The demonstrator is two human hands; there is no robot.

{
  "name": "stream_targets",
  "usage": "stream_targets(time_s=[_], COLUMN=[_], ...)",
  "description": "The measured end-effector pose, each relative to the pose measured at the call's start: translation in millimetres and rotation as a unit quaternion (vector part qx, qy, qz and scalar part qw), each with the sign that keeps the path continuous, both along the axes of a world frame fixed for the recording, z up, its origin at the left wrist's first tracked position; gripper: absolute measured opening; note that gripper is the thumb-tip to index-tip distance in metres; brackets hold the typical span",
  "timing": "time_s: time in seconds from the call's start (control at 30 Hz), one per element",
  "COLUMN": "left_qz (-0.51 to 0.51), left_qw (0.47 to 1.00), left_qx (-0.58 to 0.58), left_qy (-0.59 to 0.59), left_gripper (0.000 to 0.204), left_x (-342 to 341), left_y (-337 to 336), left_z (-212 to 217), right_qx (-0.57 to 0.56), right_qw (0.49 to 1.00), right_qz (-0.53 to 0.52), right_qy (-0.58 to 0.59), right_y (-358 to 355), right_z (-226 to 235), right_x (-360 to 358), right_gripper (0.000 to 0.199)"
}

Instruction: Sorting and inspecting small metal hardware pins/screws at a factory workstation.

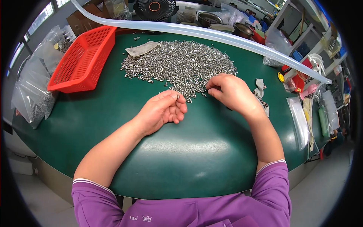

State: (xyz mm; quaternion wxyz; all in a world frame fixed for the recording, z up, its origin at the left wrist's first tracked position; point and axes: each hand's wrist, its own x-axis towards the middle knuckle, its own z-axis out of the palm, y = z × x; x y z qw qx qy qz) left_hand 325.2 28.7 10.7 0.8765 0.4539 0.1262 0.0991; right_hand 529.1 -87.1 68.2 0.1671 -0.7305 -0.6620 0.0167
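Left hand (163,110) curled palm-up on the green table (181,151), pinching one small metal pin (178,96) at the fingertips. Right hand (230,92) knuckles-up at the near edge of the big pin pile (179,64), fingers tucked under, grip impossible to tell. Red basket (84,58) off left, clear tube (196,32) behind.

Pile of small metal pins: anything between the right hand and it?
Nothing visible. The right hand rests at the near edge of the pile of small metal pins, fingertips among them. The left hand pinches one pin just short of the pile.
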Motion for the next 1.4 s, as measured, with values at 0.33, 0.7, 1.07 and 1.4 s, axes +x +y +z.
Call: stream_targets(time_s=[0.33, 0.7, 1.07, 1.4], left_qz=[0.017, 0.01, -0.007, 0.022], left_qw=[0.999, 1.0, 1.0, 0.999], left_qx=[0.045, 0.023, 0.008, 0.045], left_qy=[-0.008, -0.001, -0.006, -0.007], left_gripper=[0.009, 0.008, 0.023, 0.008], left_x=[-0.7, -0.4, -0.8, 0.0], left_y=[-3.9, -1.7, -0.5, -4.4], left_z=[-0.4, 0.5, 1.0, -0.7], right_qx=[-0.029, -0.03, -0.03, -0.04], right_qw=[0.999, 0.999, 0.999, 0.999], right_qz=[-0.007, -0.012, -0.018, -0.014], right_qy=[0.015, 0.014, 0.025, 0.014], right_y=[-0.9, -1.9, -1.8, -2.4], right_z=[4.6, 4.9, 4.1, 3.9], right_x=[-3.7, -1.8, 0.0, 0.8], right_gripper=[0.016, 0.015, 0.013, 0.014])
